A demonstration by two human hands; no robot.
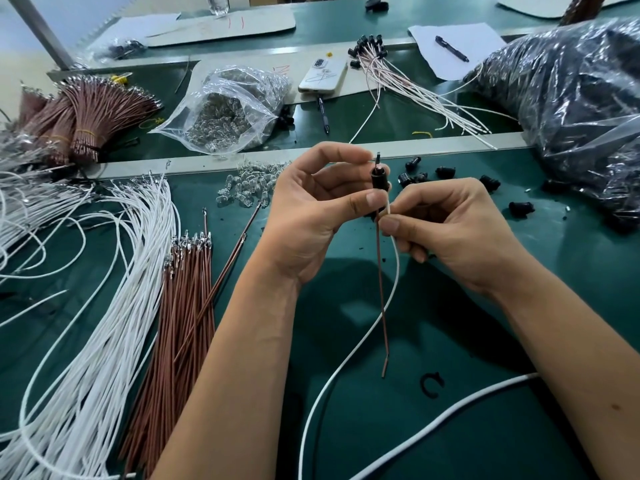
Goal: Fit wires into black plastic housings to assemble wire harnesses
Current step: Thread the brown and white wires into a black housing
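My left hand (311,206) pinches a small black plastic housing (378,177) between thumb and forefinger, held upright above the green table. A metal terminal pokes out of its top. A brown wire (381,292) hangs straight down from the housing. My right hand (446,226) grips a white wire (349,355) just below the housing, its end at the housing's bottom; the rest curves down toward me. Loose black housings (446,172) lie scattered behind my hands.
Bundles of white wires (114,271) and brown wires (180,299) lie at left. Clear bulbs (249,185) and their open bag (228,109) sit behind. Finished harnesses (408,81), a phone (323,75), pens and a big bag of black parts (571,98) lie farther back. A black clip (431,384) lies near me.
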